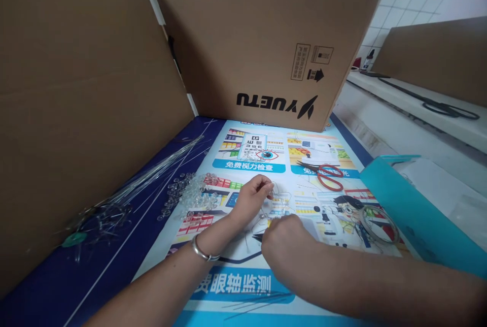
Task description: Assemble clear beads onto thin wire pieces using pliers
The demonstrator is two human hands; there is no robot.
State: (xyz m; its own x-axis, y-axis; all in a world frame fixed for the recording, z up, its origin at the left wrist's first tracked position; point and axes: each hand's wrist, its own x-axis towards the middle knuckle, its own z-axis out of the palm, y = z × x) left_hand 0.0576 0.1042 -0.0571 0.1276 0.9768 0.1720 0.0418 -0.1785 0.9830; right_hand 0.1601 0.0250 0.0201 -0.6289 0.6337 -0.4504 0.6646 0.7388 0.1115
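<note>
My left hand (251, 196), with a silver bangle on the wrist, pinches a small clear bead at its fingertips above the printed poster (251, 286). My right hand (285, 247) is closed just below it, gripping a thin clear wire (254, 225) that loops between the two hands. A pile of clear glass beads (190, 196) lies just left of my left hand.
A bundle of thin clear wires (152, 177) fans out at the left. Red-handled scissors (327, 174) lie beyond my hands. Cardboard walls (76, 113) and a printed cardboard box (266, 47) enclose the spot. A teal bag (411, 210) and a wire coil (380, 223) sit right.
</note>
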